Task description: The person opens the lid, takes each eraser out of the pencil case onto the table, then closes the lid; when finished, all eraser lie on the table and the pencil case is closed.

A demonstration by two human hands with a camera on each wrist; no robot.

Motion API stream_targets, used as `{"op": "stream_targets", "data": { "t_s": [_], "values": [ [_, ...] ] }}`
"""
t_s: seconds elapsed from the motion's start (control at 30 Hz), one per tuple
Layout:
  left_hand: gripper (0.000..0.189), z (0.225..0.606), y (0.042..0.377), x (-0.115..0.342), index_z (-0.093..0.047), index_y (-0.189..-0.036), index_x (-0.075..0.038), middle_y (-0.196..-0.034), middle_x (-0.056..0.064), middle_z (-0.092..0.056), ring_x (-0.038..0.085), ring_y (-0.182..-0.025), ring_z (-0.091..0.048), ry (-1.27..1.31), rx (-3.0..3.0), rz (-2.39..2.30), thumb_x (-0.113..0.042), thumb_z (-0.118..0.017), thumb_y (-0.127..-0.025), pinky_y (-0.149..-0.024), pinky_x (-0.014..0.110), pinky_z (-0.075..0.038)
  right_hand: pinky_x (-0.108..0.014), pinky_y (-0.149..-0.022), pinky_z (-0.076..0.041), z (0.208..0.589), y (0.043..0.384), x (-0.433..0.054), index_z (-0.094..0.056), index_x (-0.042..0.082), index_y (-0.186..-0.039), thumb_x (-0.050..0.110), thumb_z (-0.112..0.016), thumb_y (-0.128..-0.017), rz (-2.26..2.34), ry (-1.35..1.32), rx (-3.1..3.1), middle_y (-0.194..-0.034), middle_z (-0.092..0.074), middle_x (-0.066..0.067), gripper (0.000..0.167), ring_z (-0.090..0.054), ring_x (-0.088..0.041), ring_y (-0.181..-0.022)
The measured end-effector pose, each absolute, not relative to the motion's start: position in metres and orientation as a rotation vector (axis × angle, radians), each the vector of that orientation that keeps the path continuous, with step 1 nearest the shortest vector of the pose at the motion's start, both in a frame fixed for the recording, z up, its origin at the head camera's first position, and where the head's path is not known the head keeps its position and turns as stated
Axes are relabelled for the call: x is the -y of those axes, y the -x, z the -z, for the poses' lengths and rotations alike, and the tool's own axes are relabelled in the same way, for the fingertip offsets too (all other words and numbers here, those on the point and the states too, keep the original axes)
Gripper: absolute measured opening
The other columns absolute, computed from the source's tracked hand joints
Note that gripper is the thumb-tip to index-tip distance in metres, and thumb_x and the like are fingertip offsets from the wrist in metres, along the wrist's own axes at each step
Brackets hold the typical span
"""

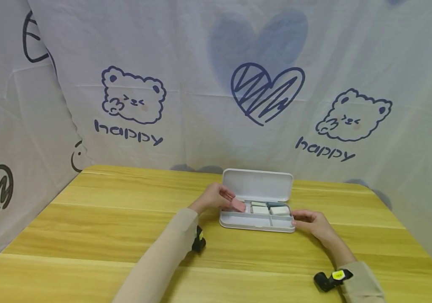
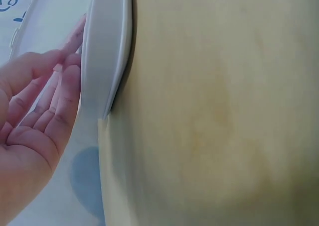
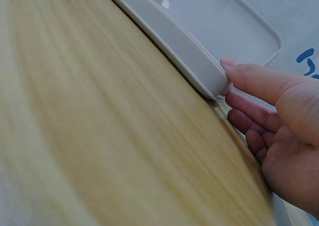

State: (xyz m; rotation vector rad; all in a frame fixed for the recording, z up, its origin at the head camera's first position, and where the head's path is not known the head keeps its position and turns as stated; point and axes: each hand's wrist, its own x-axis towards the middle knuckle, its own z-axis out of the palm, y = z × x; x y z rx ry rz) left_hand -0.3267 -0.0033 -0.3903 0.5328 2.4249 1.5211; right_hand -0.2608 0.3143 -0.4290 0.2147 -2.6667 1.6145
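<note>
A white pencil case [image 1: 238,219] stands on the table with its lid raised at the back. My left hand [image 1: 216,197] pinches a pink eraser [image 1: 238,205] at the case's left back compartment; whether the eraser touches the bottom is hard to tell. In the left wrist view the left hand [image 2: 37,101] is beside the case wall, and its fingertips are partly hidden. My right hand [image 1: 314,224] holds the case's right end, the thumb at the rim and the fingers at the outer side. White erasers [image 1: 279,211] lie in the back compartments, one beside a greenish piece [image 1: 258,204].
The wooden table [image 1: 125,235] extends around the case. A white cloth [image 1: 193,84] printed with bears and hearts hangs behind it. Black wrist cameras [image 1: 199,240] sit on both forearms.
</note>
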Motion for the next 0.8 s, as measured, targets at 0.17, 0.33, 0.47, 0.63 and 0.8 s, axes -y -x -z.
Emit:
{"op": "stream_targets", "data": {
  "t_s": [0.17,0.33,0.47,0.63,0.8],
  "values": [
    [0.025,0.3900,0.3240,0.0024,-0.065,-0.098,0.005,-0.076,0.010,-0.062,0.014,-0.056,-0.055,-0.500,-2.394,-1.579,0.008,-0.066,-0.073,-0.054,0.027,-0.050,-0.018,-0.076,-0.042,0.4280,0.2603,-0.3139,-0.055,-0.011,-0.112,0.014,-0.068,-0.079,-1.636,-0.242,2.647,-0.110,-0.057,-0.023,0.043,-0.053,-0.017,-0.095],
    [0.023,0.3892,0.3224,0.0026,-0.066,-0.098,0.005,-0.073,0.010,-0.062,0.016,-0.057,-0.058,-0.497,-2.348,-1.618,0.005,-0.064,-0.076,-0.056,0.028,-0.050,-0.018,-0.075,-0.043,0.4280,0.2590,-0.3139,-0.055,-0.012,-0.112,0.011,-0.068,-0.079,-1.699,-0.270,2.611,-0.109,-0.057,-0.024,0.043,-0.054,-0.010,-0.091],
    [0.020,0.3890,0.3217,0.0025,-0.065,-0.097,0.006,-0.074,0.011,-0.064,0.017,-0.058,-0.060,-0.498,-2.326,-1.636,0.003,-0.064,-0.078,-0.057,0.029,-0.051,-0.018,-0.075,-0.043,0.4286,0.2589,-0.3145,-0.055,-0.013,-0.112,0.011,-0.067,-0.079,-1.697,-0.287,2.609,-0.109,-0.057,-0.025,0.042,-0.054,-0.008,-0.090],
    [0.019,0.3903,0.3220,0.0040,-0.064,-0.096,0.008,-0.075,0.012,-0.063,0.017,-0.057,-0.060,-0.487,-2.304,-1.678,0.003,-0.063,-0.078,-0.058,0.031,-0.052,-0.018,-0.077,-0.042,0.4285,0.2592,-0.3146,-0.055,-0.011,-0.113,0.015,-0.068,-0.079,-1.672,-0.246,2.640,-0.110,-0.057,-0.023,0.044,-0.053,-0.009,-0.093],
    [0.020,0.3906,0.3235,0.0096,-0.063,-0.097,0.009,-0.079,0.014,-0.064,0.019,-0.059,-0.060,-0.480,-2.257,-1.738,0.003,-0.062,-0.079,-0.062,0.035,-0.052,-0.018,-0.077,-0.042,0.4299,0.2604,-0.3156,-0.055,-0.010,-0.113,0.016,-0.068,-0.079,-1.666,-0.231,2.650,-0.110,-0.057,-0.022,0.045,-0.053,-0.009,-0.092]
  ]
}}
